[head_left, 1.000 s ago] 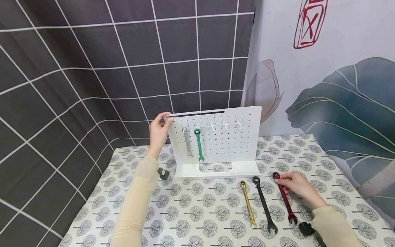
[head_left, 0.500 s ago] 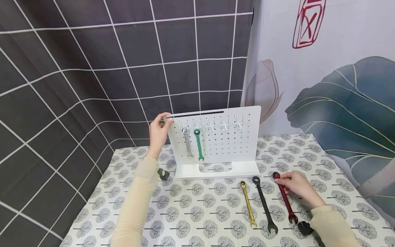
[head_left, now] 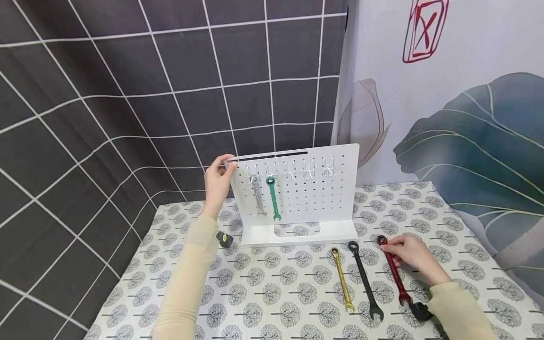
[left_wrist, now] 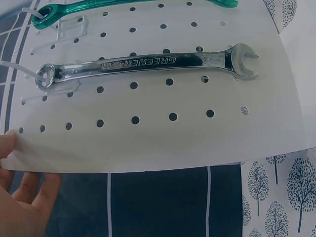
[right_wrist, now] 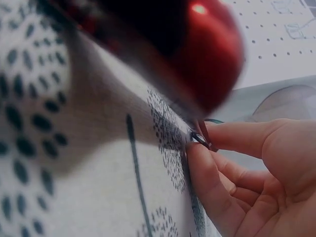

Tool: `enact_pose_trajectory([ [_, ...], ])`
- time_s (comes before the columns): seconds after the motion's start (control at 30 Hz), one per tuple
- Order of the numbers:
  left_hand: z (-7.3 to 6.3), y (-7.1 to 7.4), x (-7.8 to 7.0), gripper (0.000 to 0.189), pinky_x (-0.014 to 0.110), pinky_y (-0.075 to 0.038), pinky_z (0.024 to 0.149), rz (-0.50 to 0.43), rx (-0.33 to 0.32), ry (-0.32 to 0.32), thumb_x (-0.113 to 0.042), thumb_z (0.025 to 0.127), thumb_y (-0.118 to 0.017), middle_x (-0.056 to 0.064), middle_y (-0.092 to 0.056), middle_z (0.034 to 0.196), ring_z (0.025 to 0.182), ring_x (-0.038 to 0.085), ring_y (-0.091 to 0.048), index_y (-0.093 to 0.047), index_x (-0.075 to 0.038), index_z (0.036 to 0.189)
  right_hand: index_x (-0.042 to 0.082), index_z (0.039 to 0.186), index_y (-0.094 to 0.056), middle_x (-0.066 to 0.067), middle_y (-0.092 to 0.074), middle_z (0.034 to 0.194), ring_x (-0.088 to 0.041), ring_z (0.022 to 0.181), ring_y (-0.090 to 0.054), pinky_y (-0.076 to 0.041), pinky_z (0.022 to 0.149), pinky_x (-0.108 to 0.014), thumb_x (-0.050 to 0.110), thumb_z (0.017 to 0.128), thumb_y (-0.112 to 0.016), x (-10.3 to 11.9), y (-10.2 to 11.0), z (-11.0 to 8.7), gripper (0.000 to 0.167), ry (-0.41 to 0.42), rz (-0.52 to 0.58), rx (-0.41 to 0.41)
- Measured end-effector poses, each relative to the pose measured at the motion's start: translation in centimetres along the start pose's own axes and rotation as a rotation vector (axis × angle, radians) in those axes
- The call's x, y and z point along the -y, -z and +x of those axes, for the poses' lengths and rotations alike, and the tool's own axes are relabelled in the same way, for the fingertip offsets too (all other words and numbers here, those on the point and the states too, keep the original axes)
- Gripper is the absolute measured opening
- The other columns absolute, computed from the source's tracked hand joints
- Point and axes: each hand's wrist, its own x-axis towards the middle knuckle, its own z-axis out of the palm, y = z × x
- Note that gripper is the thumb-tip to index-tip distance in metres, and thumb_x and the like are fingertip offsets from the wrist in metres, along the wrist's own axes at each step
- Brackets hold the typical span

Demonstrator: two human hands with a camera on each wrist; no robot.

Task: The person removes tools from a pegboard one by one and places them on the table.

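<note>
My left hand (head_left: 218,182) grips the top left corner of a white pegboard (head_left: 314,205), thumb in front and fingers behind. On its hooks hang a silver combination wrench (left_wrist: 148,65) and a green ratchet wrench (head_left: 274,200). At the right of the table, my right hand (head_left: 412,255) pinches a red ratchet wrench (head_left: 395,276) just below its ring end, between thumb and forefinger. The wrench's open end points toward me and looms large and blurred in the right wrist view. Left of it lie a black ratchet wrench (head_left: 364,278) and a gold one (head_left: 342,281).
Several bare wire hooks (head_left: 309,172) line the pegboard right of the green wrench. A patterned tablecloth (head_left: 272,293) covers the table. Behind stand a dark gridded curtain (head_left: 182,61) and a pale one with leaf prints (head_left: 476,127).
Very little: the red wrench and my right hand have shifted slightly right and away from me. My left hand stays on the pegboard corner, and the head view has tilted a touch.
</note>
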Motion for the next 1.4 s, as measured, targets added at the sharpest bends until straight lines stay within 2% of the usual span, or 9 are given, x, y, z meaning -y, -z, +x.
enact_pose_trajectory([
  [0.17,0.00,0.04,-0.07,0.029,0.027,-0.048,0.067,-0.004,0.000,-0.001,-0.026,0.096,-0.071,0.009,-0.070,0.116,0.079,0.028,-0.067,-0.069,-0.013,0.122,-0.013,0.108,-0.066,-0.004,-0.064,0.069,-0.019,0.058,-0.062,-0.048,0.051,-0.028,0.022,0.093,-0.071,0.08,0.18,-0.07,0.039,-0.026,0.012,0.009],
  [0.37,0.02,0.01,-0.23,0.030,0.029,-0.049,0.069,0.005,0.003,-0.008,-0.026,0.096,-0.071,0.012,-0.072,0.107,0.077,0.023,-0.066,-0.069,-0.013,0.123,-0.011,0.106,-0.067,-0.004,-0.064,0.068,-0.019,0.059,-0.062,-0.047,0.054,-0.028,0.025,0.093,-0.072,0.07,0.31,-0.16,0.038,-0.035,0.010,0.006],
  [0.6,0.19,-0.06,-0.42,0.030,0.029,-0.049,0.070,-0.005,0.007,-0.013,-0.025,0.096,-0.071,0.009,-0.070,0.116,0.080,0.024,-0.067,-0.069,-0.011,0.123,-0.010,0.107,-0.067,-0.003,-0.064,0.068,-0.019,0.060,-0.062,-0.047,0.056,-0.029,0.026,0.093,-0.071,0.04,0.31,-0.20,0.038,-0.043,0.004,0.001],
  [0.8,0.20,-0.02,-0.19,0.030,0.030,-0.049,0.071,-0.010,0.010,-0.007,-0.025,0.096,-0.072,0.009,-0.070,0.115,0.082,0.029,-0.068,-0.069,-0.012,0.123,-0.009,0.105,-0.068,-0.003,-0.064,0.067,-0.019,0.059,-0.062,-0.046,0.057,-0.031,0.028,0.093,-0.072,-0.04,0.23,-0.26,0.039,-0.035,-0.015,-0.005],
  [1.03,0.18,0.01,-0.03,0.030,0.028,-0.050,0.070,0.001,0.007,-0.013,-0.026,0.096,-0.071,0.007,-0.068,0.123,0.083,0.028,-0.069,-0.069,-0.011,0.123,-0.009,0.107,-0.066,-0.003,-0.064,0.066,-0.019,0.058,-0.061,-0.044,0.051,-0.029,0.027,0.092,-0.073,-0.21,0.12,-0.29,0.039,-0.047,0.004,-0.013],
  [1.27,0.30,-0.05,0.17,0.029,0.025,-0.049,0.066,0.010,0.004,-0.014,-0.024,0.096,-0.071,0.008,-0.069,0.120,0.081,0.028,-0.069,-0.069,-0.011,0.122,-0.011,0.106,-0.065,-0.004,-0.064,0.068,-0.018,0.058,-0.062,-0.048,0.055,-0.029,0.025,0.092,-0.073,-0.24,0.24,-0.28,0.039,-0.051,0.012,-0.008],
  [1.4,0.33,-0.06,0.15,0.029,0.024,-0.049,0.066,0.011,0.001,-0.013,-0.023,0.096,-0.071,0.008,-0.069,0.121,0.082,0.028,-0.070,-0.069,-0.011,0.123,-0.010,0.106,-0.065,-0.004,-0.064,0.067,-0.019,0.058,-0.062,-0.047,0.053,-0.029,0.024,0.092,-0.072,-0.18,0.21,-0.26,0.037,-0.064,0.021,-0.004],
])
